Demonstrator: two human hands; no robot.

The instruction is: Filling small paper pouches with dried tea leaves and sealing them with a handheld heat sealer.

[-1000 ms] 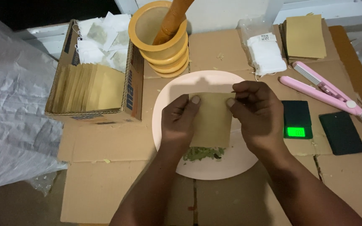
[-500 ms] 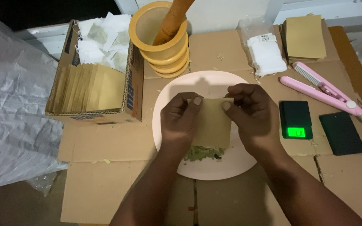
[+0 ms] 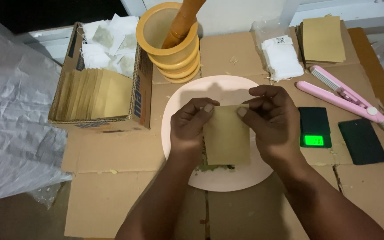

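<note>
Both hands' fingers pinch a brown paper pouch [image 3: 226,135] over a pink plate [image 3: 187,95] holding green crumbs [image 3: 210,167].

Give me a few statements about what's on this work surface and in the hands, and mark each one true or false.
1. Both hands hold a brown paper pouch by its top edge over a pink plate. True: the left hand and right hand each pinch an upper corner.
2. The small scale right of the plate has a dark, unlit display. False: its display glows green.
3. A wooden pestle stands in the yellow mortar. True.
4. The cardboard box on the left is empty. False: it holds brown pouches and white sachets.
5. The pink sealing iron lies on the plate. False: it lies on the cardboard beyond the scale.
</note>
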